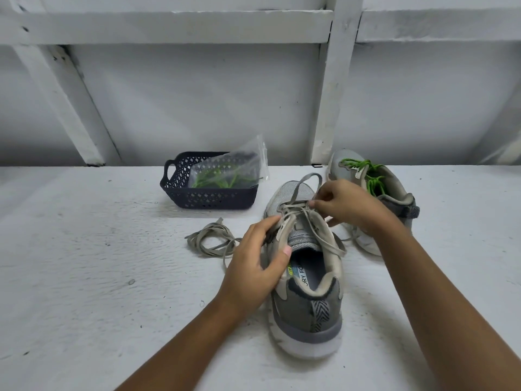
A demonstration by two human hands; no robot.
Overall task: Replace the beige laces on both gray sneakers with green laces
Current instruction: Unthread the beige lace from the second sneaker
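A gray sneaker (306,309) stands in front of me, heel toward me, still threaded with a beige lace (318,232). My left hand (255,263) grips its left side by the collar, thumb inside the opening. My right hand (345,204) pinches the beige lace near the lower eyelets, and a loop of it rises toward the toe. Behind my right hand lies the second gray sneaker (394,190), laced in green lace (372,172). A loose beige lace (210,239) lies coiled on the surface to the left.
A dark perforated basket (180,193) stands at the back, holding a clear plastic bag (225,170) with a green lace inside. The white textured surface (84,263) runs up to a white wall with beams.
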